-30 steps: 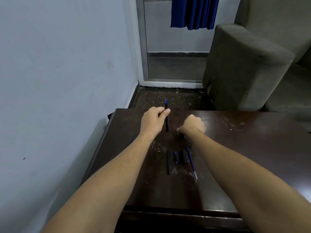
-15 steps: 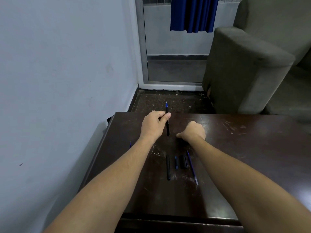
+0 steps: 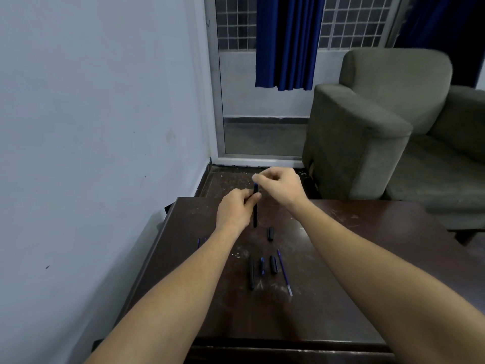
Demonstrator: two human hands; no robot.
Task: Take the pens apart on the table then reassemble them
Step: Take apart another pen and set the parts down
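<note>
My left hand (image 3: 236,210) holds a black pen barrel (image 3: 255,211) upright above the far part of the dark wooden table (image 3: 341,298). My right hand (image 3: 280,185) pinches the pen's blue top end from above. A black cap (image 3: 270,234) lies on the table just below the hands. Nearer to me lie a black barrel (image 3: 251,272), a small blue piece (image 3: 262,266), a short black piece (image 3: 273,264) and a blue refill (image 3: 284,272) side by side. Thin blue parts (image 3: 198,242) show left of my left forearm.
A white wall runs close along the table's left edge. A grey armchair (image 3: 367,132) stands beyond the table's far right. A glazed door with a blue curtain (image 3: 287,43) is straight ahead. White scuffs mark the tabletop.
My right hand rose from the table, leaving a black cap lying there, and now pinches the top of the pen held in my left hand. The camera has tilted upward.
</note>
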